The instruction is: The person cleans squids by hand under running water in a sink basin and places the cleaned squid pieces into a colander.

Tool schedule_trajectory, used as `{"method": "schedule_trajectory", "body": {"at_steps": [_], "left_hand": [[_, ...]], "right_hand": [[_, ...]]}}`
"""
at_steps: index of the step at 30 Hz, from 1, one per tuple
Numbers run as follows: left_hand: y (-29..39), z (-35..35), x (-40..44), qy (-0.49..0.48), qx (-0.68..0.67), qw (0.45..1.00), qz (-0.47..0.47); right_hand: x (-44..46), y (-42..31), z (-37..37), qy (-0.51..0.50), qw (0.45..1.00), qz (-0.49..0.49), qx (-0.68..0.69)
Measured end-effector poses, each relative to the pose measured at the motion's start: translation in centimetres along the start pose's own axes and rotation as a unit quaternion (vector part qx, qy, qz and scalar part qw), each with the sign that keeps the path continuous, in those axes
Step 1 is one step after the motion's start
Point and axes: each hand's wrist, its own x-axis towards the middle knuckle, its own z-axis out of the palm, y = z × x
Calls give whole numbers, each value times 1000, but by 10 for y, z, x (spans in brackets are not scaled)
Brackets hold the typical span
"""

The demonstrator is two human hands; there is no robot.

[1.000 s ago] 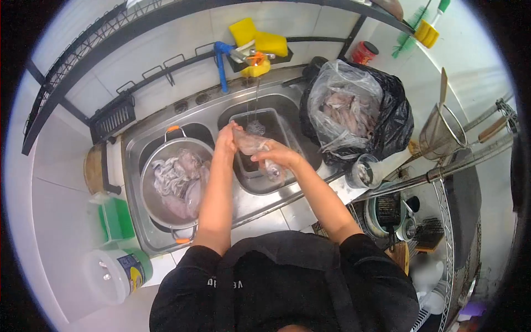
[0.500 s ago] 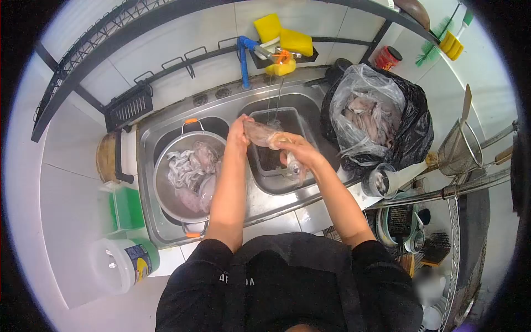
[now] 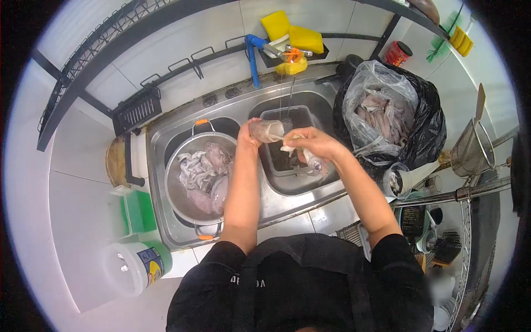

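My left hand [image 3: 247,134] is closed around a squid's tube-shaped body [image 3: 267,131], its open end facing right. The fingers of my right hand [image 3: 315,144] grip the squid's head [image 3: 316,164], whose eye shows below them. Pale strands of innards [image 3: 290,145] stretch in the gap between body and head. Both hands are over a clear plastic tub [image 3: 267,160] in the right sink basin, with thin water streams falling from the tap [image 3: 272,50] behind them.
Left of my arms, a steel pot [image 3: 173,191] with orange-covered handles holds several pieces of squid [image 3: 200,170]. A black bag [image 3: 431,119] lined with clear plastic contains more squid [image 3: 385,117] at right. Beside it stand a clear cup [image 3: 394,181] and a strainer [image 3: 474,149].
My right hand has moved right from the squid's body, drawing the head and innards out of the tube. My left hand still holds the body. The whole view has shifted slightly.
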Motion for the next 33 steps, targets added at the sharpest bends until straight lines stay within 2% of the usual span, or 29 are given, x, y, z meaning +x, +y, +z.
{"method": "schedule_trajectory", "body": {"at_steps": [1, 3, 7, 8, 9, 10, 12, 14, 15, 16, 18, 19, 20, 21, 22, 23, 28, 31, 33], "left_hand": [[-1, 3, -3, 2, 4, 1000, 0], [-4, 10, -14, -17, 114, 992, 50], [0, 13, -20, -57, 62, 995, 48], [3, 11, -19, -136, -54, 989, -14], [5, 12, -21, -210, -169, 960, -76], [8, 12, -23, -208, -166, 961, -77], [15, 13, -28, -200, -278, 930, -134], [39, -25, 5, -212, -289, 923, -142], [46, -40, 17, -228, -302, 914, -147], [40, -25, 2, -226, -302, 914, -146], [33, -2, -25, -125, -178, 975, 53], [37, -9, -25, -199, -174, 965, 9], [39, -6, -26, -198, -174, 965, 11], [42, -4, -21, -63, -119, 983, 122], [45, -2, -16, 95, -33, 974, 204], [48, 2, -10, 161, 12, 964, 212], [87, -12, 31, 98, 41, 968, 225], [100, -14, 53, 98, 71, 943, 309], [99, -18, 64, 133, 121, 900, 397]], "right_hand": [[0, -4, 0, 0, 1000, -2, 4], [0, -11, 2, -14, 999, 6, -37], [-10, -45, 4, -41, 997, 24, -57], [-10, -49, 3, -41, 997, 23, -54], [-8, -52, 1, -58, 995, 8, -77], [-7, -54, -2, -75, 992, -8, -100], [-10, -66, -4, -80, 992, -12, -95], [-20, -88, -1, -76, 990, 20, -116], [-18, -88, -4, -92, 989, -17, -110], [-18, -90, -6, -93, 990, -16, -108], [-20, -96, -8, -84, 992, 11, -95], [-20, -96, -10, -79, 991, -3, -107], [-21, -97, -12, -81, 991, -2, -107], [-22, -98, -14, -76, 991, 5, -106], [-23, -98, -16, -69, 992, 13, -106], [-25, -97, -18, -54, 993, 13, -105], [-30, -95, -36, -5, 997, 11, -71], [-32, -89, -46, 13, 999, 11, -35], [-32, -85, -49, 19, 1000, 20, -13]]}}
